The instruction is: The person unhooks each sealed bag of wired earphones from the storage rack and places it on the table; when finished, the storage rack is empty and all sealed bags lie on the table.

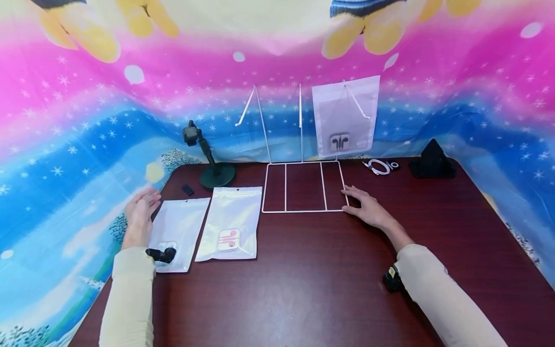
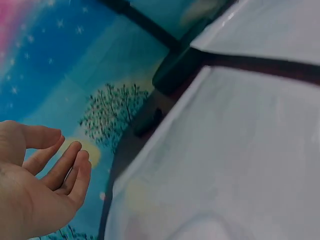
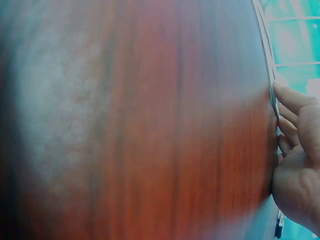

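My left hand, fingers loosely bent and holding nothing, hovers by the left edge of a white zip pouch. A wrist camera partly hides the earphone case in that pouch. Beside it lies a second white pouch with pink earphones showing in a square case. My right hand touches the right side of a white wire rack, with thumb and fingers spread near its front corner. From the rack's right prong hangs a third pouch with dark earphones. The middle and left prongs hold nothing.
A dark green round-based stand is behind the pouches, with a small black item beside it. Back right on the table are a coiled white cable and a black angular stand. A printed cloth encloses the back and sides.
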Demonstrator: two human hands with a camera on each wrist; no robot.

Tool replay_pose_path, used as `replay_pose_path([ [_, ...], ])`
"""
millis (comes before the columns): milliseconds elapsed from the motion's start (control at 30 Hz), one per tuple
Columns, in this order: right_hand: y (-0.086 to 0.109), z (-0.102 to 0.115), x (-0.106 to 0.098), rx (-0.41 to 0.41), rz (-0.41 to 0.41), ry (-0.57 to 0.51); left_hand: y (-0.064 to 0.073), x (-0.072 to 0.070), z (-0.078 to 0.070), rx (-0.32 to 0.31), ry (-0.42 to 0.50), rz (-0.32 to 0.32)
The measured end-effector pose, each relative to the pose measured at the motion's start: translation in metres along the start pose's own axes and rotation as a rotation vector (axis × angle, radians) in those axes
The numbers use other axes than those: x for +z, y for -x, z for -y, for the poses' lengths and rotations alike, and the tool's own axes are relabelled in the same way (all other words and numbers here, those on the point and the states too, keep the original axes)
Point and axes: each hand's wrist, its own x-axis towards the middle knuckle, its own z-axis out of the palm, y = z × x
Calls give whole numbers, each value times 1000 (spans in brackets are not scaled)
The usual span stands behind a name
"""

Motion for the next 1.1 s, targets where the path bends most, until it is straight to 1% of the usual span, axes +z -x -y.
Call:
replay_pose_path([
  [100,0,1,0,-3,-1,2,9,13,-8,36,48,59],
  [200,1,1,0,1,-1,7,18,29,-11,88,53,147],
  [300,1,1,0,6,2,12,25,49,-11,137,32,232],
  [400,1,1,0,8,3,13,31,71,-8,157,-16,291],
  [467,1,1,0,10,2,12,36,87,-5,167,-69,322],
  [600,-1,1,0,11,3,12,47,116,2,171,-141,393],
  [733,-1,1,0,11,3,8,56,144,11,170,-165,472],
  [833,-1,0,0,13,0,8,62,164,21,176,-212,518],
  [900,0,0,-1,13,-2,10,65,176,29,169,-254,540],
  [1000,0,0,-1,16,1,5,69,191,42,134,-319,557],
  [1100,-1,0,-1,21,4,1,69,203,53,97,-341,562],
])
